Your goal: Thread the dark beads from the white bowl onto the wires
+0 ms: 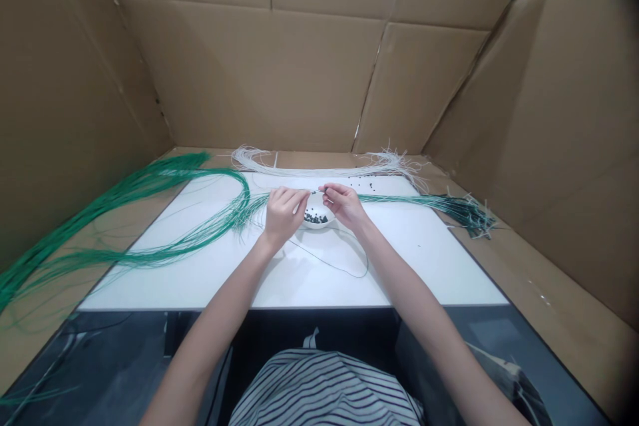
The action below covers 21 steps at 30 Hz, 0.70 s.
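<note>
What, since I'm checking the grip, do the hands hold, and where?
The left hand and right hand seem to pinch a dark wire near its end.

Below your grip, glossy white bowl (317, 227) on smooth white board (409, 259); through grip, thin green strands (399, 198), plastic-looking; well beyond, matt brown cardboard (249, 80).

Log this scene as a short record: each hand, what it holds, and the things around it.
Left hand: fingertips pinch a thin dark strand above the bowl
Right hand: fingertips meet the same strand from the other side
Under the hands: small round white bowl holding small black beads
Rest: long green strands lying across a white rectangular table; bundled pale white strands beyond it; brown cardboard walls
</note>
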Motion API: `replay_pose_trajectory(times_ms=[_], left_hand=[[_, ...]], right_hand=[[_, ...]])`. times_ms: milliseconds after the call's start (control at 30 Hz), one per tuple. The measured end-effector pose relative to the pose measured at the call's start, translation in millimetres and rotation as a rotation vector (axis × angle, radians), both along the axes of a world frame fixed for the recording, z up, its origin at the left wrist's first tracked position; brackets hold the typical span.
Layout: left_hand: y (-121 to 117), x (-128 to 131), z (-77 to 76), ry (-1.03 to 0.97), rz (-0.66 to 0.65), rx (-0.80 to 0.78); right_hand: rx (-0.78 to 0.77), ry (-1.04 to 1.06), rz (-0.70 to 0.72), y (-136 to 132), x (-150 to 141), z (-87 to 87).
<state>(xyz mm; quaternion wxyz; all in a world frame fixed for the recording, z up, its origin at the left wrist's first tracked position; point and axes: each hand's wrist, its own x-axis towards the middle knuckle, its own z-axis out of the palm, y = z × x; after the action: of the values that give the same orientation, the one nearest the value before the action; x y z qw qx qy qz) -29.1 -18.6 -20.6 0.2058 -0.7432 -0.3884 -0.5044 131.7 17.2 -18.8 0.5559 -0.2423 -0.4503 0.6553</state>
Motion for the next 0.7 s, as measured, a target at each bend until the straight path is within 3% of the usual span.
replay_pose_trajectory(times_ms=[700], left_hand=[[-0.8,-0.2,1.0,0.012,0.005,0.000]], right_hand=[[0.012,-0.015,-0.020,0.7,0.7,-1.2]])
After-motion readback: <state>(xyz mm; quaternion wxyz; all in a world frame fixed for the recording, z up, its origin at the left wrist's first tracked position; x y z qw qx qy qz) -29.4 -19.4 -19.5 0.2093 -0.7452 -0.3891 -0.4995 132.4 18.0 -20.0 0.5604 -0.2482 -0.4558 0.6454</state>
